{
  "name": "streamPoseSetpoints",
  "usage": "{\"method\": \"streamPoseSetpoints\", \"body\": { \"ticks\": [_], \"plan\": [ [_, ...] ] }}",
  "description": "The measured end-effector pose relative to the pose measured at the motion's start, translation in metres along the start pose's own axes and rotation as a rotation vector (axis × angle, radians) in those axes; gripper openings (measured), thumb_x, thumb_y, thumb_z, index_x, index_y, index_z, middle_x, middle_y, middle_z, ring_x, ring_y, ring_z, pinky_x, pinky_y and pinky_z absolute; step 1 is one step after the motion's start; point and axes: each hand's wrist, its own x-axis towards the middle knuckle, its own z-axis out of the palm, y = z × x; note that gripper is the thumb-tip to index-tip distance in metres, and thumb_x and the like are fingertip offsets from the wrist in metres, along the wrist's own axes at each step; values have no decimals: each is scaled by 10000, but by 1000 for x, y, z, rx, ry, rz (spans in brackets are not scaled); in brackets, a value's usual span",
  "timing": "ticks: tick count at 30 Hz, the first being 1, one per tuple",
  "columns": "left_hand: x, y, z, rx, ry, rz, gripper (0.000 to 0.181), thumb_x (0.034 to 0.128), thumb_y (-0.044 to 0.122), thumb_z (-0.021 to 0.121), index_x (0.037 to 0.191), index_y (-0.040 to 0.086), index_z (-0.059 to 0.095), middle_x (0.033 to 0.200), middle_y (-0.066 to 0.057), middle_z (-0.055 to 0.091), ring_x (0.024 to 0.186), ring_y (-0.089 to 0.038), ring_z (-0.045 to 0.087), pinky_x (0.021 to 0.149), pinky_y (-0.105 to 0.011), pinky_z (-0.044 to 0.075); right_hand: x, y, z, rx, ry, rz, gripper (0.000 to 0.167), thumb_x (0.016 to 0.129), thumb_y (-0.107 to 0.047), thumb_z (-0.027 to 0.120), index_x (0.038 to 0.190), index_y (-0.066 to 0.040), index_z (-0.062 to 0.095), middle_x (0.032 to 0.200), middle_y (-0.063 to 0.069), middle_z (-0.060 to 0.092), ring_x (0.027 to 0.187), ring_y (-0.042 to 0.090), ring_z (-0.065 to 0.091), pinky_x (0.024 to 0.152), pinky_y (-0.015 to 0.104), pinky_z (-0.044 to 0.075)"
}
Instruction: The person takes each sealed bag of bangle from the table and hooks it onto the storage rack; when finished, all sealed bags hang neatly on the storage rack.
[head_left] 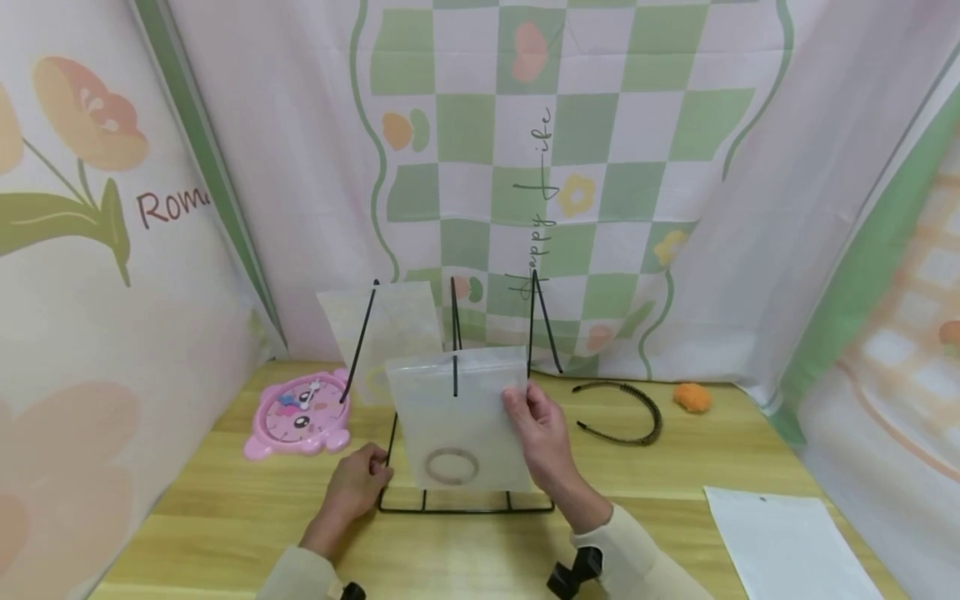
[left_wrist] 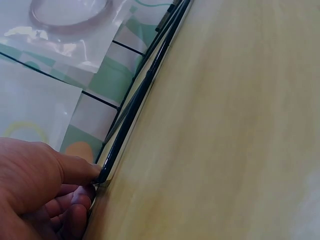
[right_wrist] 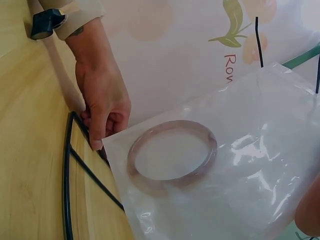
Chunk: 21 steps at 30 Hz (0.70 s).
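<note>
A black wire display rack stands on the table. My left hand pinches the rack's left side low down; in the left wrist view, thumb and fingers meet at its black bar. My right hand pinches the right edge of a translucent zip bag between thumb and fingers. Inside the bag lies a pale pinkish-brown bangle. A front prong of the rack shows at the bag's top middle. Behind, at the rack's left prong, hangs another translucent bag with a yellowish ring, partly hidden.
A pink cartoon clock lies left of the rack. To the right are a dark toothed headband and an orange fluffy item. A white sheet or bag lies near the right front edge. Patterned curtains enclose the table.
</note>
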Motion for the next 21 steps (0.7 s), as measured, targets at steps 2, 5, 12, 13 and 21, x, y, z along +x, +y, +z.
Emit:
{"method": "streamPoseSetpoints", "body": {
  "ticks": [2,5,12,13,21],
  "plan": [
    [0,0,0,2,1,0,254,862,103,702,1083,-13,651,748,15,568,676,-132,501,644,-309,467,1,1,0,4,-4,-2,268,1025,-132,492,1204,52,565,992,-6,681,842,185,684,722,374,579],
    [1,1,0,0,2,-10,256,863,105,699,1088,-8,651,748,19,565,680,-131,499,645,-302,463,4,4,-1,3,-9,-10,273,1027,-142,491,1212,45,563,998,-1,679,845,186,684,724,376,579],
    [2,1,-1,5,-8,-21,271,867,115,693,1104,-7,645,758,17,564,683,-136,498,638,-298,456,12,8,-2,-1,0,-27,238,1022,-117,494,1177,49,568,962,-16,669,823,151,661,703,319,562],
    [1,2,-1,7,-11,-22,275,867,117,694,1107,-7,645,760,18,566,684,-134,499,637,-299,458,13,8,-2,0,0,-31,236,1021,-113,494,1172,54,568,959,-17,670,822,149,661,702,315,561],
    [0,1,0,13,-7,-20,261,868,115,698,1096,0,647,754,21,567,676,-132,496,640,-304,457,19,8,-1,-13,-9,-46,240,1022,-131,499,1152,56,573,949,-20,680,802,158,665,680,322,562]
  ]
}}
